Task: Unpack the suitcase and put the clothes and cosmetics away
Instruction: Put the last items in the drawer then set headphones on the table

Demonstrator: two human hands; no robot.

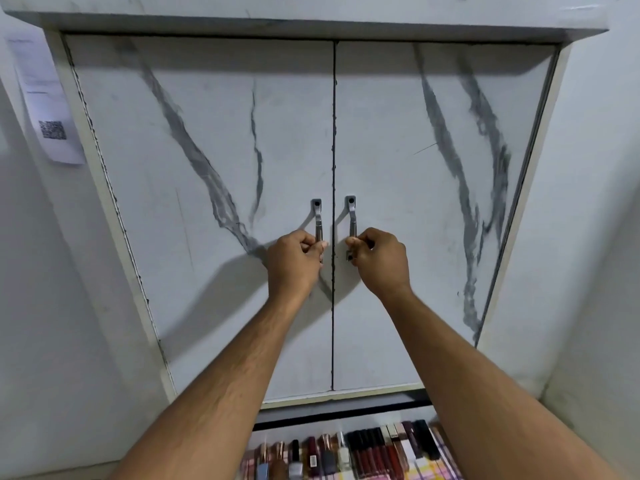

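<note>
Both hands' grip (294, 261) (381, 259) around cupboard handles (318, 220) (doors (214, 209) shut).

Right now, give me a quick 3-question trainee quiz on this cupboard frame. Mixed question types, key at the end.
1. True or false: both cupboard doors are shut.
2. Which hand has a grip on a door handle?
A. left hand only
B. right hand only
C. both hands
3. Fill in: the cosmetics lie in a row ____ the doors.

Key
1. True: the two doors meet at a thin seam down the middle.
2. C: the left hand holds the left handle, the right hand holds the right handle.
3. Below: they show at the bottom edge of the view, between the forearms.
</note>
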